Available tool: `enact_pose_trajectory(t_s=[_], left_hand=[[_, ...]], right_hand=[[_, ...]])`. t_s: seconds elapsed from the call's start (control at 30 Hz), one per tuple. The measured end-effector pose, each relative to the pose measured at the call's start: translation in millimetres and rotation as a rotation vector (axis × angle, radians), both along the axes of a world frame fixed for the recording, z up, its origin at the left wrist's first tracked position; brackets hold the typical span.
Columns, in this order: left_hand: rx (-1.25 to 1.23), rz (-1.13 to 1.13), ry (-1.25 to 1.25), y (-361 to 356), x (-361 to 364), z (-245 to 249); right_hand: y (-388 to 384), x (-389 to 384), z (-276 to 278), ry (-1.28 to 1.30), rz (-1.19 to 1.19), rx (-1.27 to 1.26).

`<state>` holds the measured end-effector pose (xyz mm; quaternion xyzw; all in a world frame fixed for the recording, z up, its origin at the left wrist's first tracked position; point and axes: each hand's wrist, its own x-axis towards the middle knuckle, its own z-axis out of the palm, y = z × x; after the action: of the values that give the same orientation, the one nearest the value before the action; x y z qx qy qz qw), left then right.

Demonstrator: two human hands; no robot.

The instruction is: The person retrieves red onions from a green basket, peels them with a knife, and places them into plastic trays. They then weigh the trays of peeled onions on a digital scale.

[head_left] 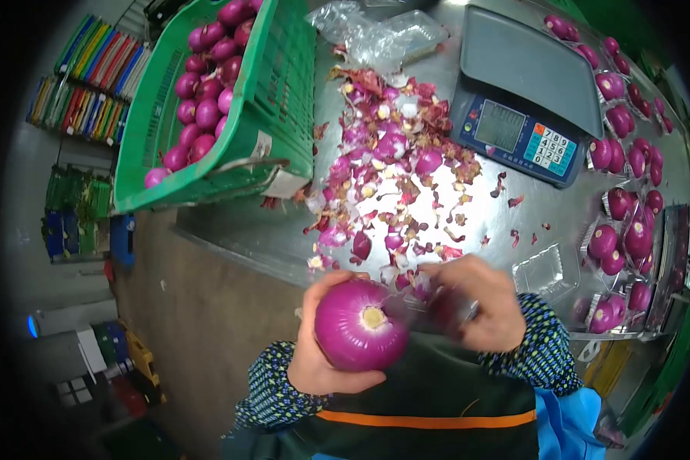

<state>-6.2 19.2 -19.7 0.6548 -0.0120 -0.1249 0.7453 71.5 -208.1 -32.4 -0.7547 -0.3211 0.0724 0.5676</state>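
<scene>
My left hand [326, 360] is wrapped around a large peeled red onion [356, 326], its pale root end turned toward the right. Close beside it, my right hand [487, 303] is closed and smeared by motion. It grips what looks like a small knife [446, 308] with a dark handle; a grey blur of blade reaches to the onion's right side. Beyond both hands, onion skins and trimmed ends [391, 153] lie scattered over the metal table [272, 245].
A green crate [276, 100] of red onions stands at the back left. Crumpled clear plastic [383, 34] lies beside it. A digital scale [514, 130] sits at the back right. Packed onions [606, 241] line the right edge, near a clear tray [546, 272].
</scene>
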Motion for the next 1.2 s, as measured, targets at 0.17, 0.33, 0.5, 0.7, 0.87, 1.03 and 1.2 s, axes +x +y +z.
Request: enact_pose_trajectory(t_s=[0.17,0.33,0.5,0.7,0.87,1.03,1.2], left_hand=[[-0.097,0.033,0.010,-6,10,-2],[-0.425,0.102,0.246,-13,8,-15],[-0.617,0.176,0.358,-20,10,-11],[-0.232,0.035,0.141,-6,13,-12],[-0.026,-0.032,-0.027,-3,13,-15],[-0.015,-0.016,-0.137,-4,9,-22],[0.192,-0.065,-0.303,-1,13,-20]], right_hand=[[19,-6,14,0.620,-0.006,0.192],[4,10,30,0.775,0.328,0.566],[10,27,22,0.942,0.072,0.118],[19,24,15,0.983,0.187,0.157],[16,21,-4,0.663,0.265,0.122],[12,23,11,0.909,0.224,0.137],[9,20,8,0.902,0.277,0.096]])
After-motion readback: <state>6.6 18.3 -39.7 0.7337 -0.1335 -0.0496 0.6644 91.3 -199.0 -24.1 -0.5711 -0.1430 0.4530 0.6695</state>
